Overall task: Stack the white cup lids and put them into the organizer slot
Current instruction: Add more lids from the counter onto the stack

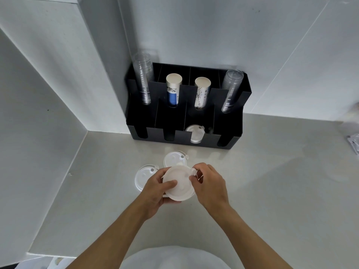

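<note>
White round plastic lids (179, 184) sit clamped in both hands' fingers (171, 184), so I'd square the rims before grabbing the two loose lids (174, 159) just beyond the fingertips.

White cup lids, round translucent plastic with tabs: 1 small stack (179, 184) held flat at frame centre, 2 singles flat on the counter just above and left of it (174, 159) (143, 175), 1 stack (195, 133) in the black organizer (229, 133), third front slot from left.
</note>
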